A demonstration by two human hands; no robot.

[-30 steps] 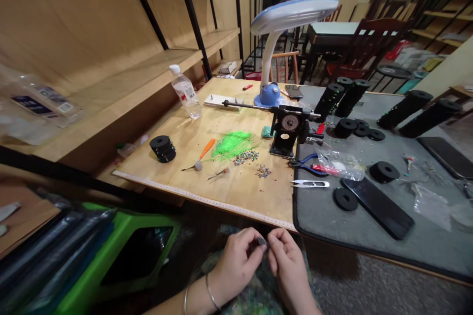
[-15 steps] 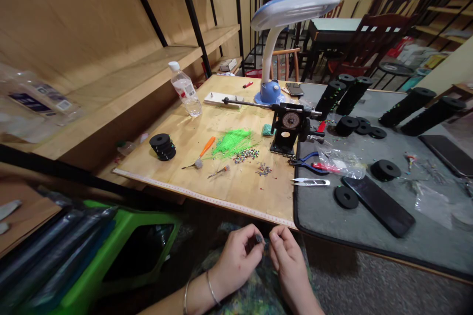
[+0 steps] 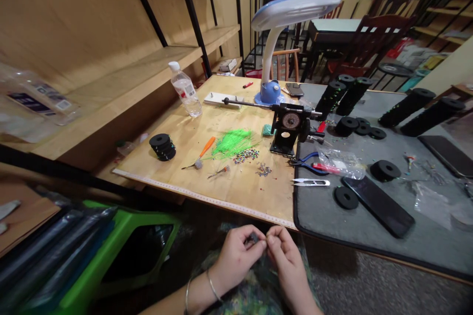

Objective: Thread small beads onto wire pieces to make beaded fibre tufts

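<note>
At the bottom centre of the frame, just below the near edge of the pale wooden worktop (image 3: 240,192), your left hand (image 3: 236,258) pinches a small dark grey piece (image 3: 253,240) in its fingertips. Your right hand (image 3: 287,261), fingers pinched narrow, touches the left's fingertips.

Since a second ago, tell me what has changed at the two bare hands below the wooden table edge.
The left hand and right hand have closed the small gap between them: their fingertips now meet. The small dark piece pinched by the left hand sits further back, partly hidden. Nothing was let go. The bunch of bright green strands and the silver snips lie as before.
</note>
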